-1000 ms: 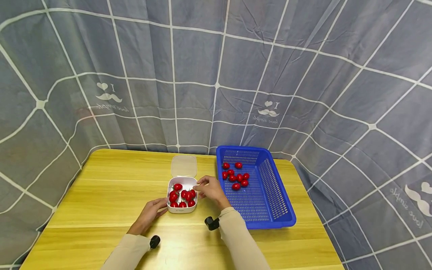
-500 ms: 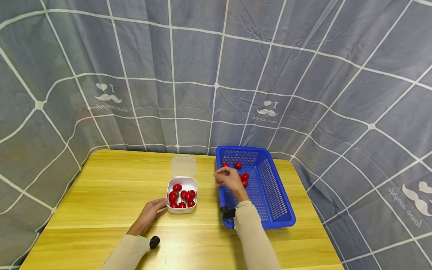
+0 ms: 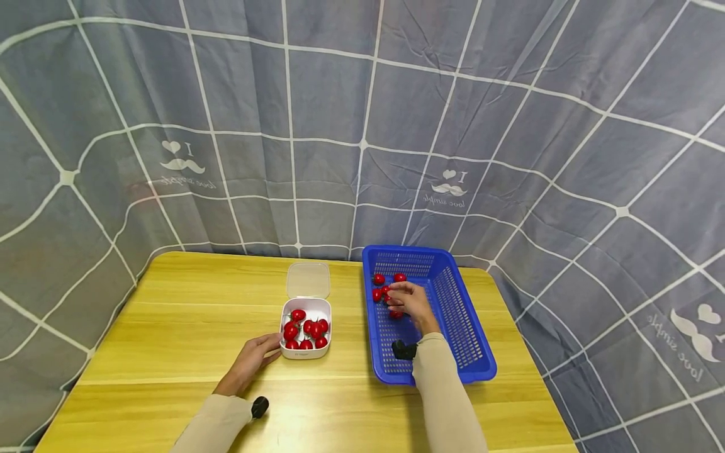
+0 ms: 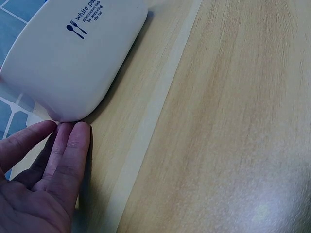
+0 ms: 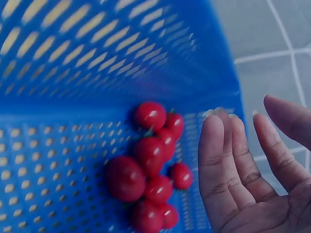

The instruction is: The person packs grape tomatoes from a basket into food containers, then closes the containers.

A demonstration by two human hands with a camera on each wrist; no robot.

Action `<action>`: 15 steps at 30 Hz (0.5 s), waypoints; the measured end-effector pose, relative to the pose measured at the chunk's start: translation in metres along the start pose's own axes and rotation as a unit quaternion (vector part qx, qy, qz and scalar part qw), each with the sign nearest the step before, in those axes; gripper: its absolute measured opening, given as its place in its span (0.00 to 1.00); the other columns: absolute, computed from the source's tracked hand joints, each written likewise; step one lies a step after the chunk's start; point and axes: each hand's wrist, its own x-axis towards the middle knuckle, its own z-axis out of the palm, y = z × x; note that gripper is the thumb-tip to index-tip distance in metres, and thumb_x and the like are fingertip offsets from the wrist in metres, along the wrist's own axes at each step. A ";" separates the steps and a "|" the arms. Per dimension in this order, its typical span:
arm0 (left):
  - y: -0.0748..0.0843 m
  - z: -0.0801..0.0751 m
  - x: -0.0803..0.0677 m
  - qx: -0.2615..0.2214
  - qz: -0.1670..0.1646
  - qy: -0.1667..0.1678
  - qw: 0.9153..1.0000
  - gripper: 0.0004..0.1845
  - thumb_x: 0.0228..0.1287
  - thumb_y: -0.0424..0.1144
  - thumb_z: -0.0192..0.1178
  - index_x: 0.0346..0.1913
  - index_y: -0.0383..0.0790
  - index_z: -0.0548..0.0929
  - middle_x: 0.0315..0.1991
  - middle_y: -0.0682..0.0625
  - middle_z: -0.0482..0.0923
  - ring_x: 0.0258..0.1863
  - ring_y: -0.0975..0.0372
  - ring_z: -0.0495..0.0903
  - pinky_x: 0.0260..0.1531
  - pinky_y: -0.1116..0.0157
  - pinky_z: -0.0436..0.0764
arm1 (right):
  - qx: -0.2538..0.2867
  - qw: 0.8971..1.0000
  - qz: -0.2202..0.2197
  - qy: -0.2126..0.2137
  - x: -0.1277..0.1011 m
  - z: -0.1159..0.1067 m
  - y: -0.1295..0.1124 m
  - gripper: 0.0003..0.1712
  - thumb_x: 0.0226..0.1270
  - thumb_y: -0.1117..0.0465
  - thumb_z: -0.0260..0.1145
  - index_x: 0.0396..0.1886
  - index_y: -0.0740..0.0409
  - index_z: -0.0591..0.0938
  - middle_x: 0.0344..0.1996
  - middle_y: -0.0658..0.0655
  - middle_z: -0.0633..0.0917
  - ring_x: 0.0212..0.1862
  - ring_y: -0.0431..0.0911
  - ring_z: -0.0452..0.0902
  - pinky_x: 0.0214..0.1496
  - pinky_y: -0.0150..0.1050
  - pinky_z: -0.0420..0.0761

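My left hand [image 3: 252, 362] touches the left side of a small white lidded box [image 3: 304, 354], its fingertips meeting the lower corner in the left wrist view. Several red cherry tomatoes [image 3: 315, 329] lie inside, and the lid [image 3: 308, 280] is folded back behind. My right hand [image 3: 413, 305] hovers inside a blue plastic basket [image 3: 391, 379] above more cherry tomatoes [image 3: 378, 279], partly covering them. In the right wrist view its fingers [image 5: 212, 155] are extended and loosely bent, with nothing between them, beside the tomato cluster [image 5: 148, 153].
Both containers stand on a yellow wooden table [image 3: 170, 314], with a strip of table between them. A grey curtain with white grid lines [image 3: 328, 170] hangs behind and around the table. The basket's raised walls surround the right hand.
My right hand has moved from the white box's right side over to the basket, and farther right across its tomatoes. The left hand and box have stayed put.
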 end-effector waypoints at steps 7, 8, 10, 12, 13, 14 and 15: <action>0.001 0.001 0.001 -0.003 -0.002 0.002 1.000 0.30 0.75 0.44 0.50 0.64 0.18 0.64 0.65 0.27 0.63 0.63 0.43 0.68 0.59 0.60 0.76 | -0.045 0.998 0.028 0.023 0.007 -0.016 0.015 0.17 0.64 0.78 0.58 0.52 0.79 0.76 0.42 0.72 0.83 0.33 0.44 0.82 0.40 0.44 0.88; 0.001 0.001 0.001 -0.003 -0.001 0.002 1.000 0.30 0.75 0.44 0.50 0.64 0.18 0.65 0.65 0.27 0.63 0.63 0.43 0.68 0.59 0.60 0.77 | -0.053 0.998 0.031 0.025 0.008 -0.017 0.017 0.17 0.64 0.79 0.57 0.53 0.79 0.76 0.44 0.73 0.82 0.33 0.44 0.82 0.40 0.44 0.88; 0.001 0.001 0.002 -0.005 -0.001 0.002 1.000 0.30 0.75 0.44 0.50 0.64 0.18 0.65 0.65 0.27 0.63 0.63 0.43 0.68 0.59 0.60 0.77 | -0.073 0.996 0.038 0.028 0.009 -0.020 0.021 0.17 0.64 0.80 0.56 0.53 0.79 0.76 0.44 0.73 0.82 0.33 0.45 0.82 0.39 0.44 0.88; 0.001 0.000 0.002 -0.003 0.000 0.000 1.000 0.30 0.75 0.45 0.50 0.64 0.17 0.65 0.65 0.27 0.63 0.63 0.43 0.68 0.59 0.59 0.76 | -0.086 0.995 0.043 0.026 0.009 -0.022 0.025 0.18 0.63 0.81 0.55 0.53 0.79 0.76 0.44 0.73 0.82 0.33 0.46 0.82 0.39 0.44 0.88; 0.001 0.000 0.001 -0.005 -0.002 0.002 1.000 0.30 0.75 0.44 0.50 0.64 0.18 0.65 0.65 0.27 0.63 0.63 0.43 0.68 0.59 0.59 0.77 | -0.093 0.994 0.046 0.025 0.010 -0.023 0.027 0.18 0.62 0.81 0.56 0.53 0.79 0.76 0.44 0.72 0.82 0.34 0.46 0.82 0.39 0.43 0.88; 0.001 -0.001 0.001 -0.003 -0.002 0.001 1.000 0.30 0.75 0.45 0.49 0.64 0.18 0.65 0.65 0.27 0.63 0.63 0.43 0.68 0.59 0.59 0.76 | -0.097 0.994 0.050 0.023 0.010 -0.023 0.028 0.18 0.62 0.81 0.56 0.53 0.78 0.77 0.45 0.72 0.82 0.34 0.47 0.82 0.39 0.43 0.88; 0.001 -0.001 0.001 -0.003 -0.002 0.001 1.000 0.30 0.75 0.45 0.49 0.64 0.18 0.65 0.65 0.27 0.64 0.63 0.43 0.68 0.60 0.59 0.76 | -0.102 0.993 0.052 0.023 0.010 -0.024 0.029 0.18 0.61 0.81 0.57 0.52 0.78 0.77 0.45 0.72 0.82 0.34 0.48 0.82 0.39 0.44 0.88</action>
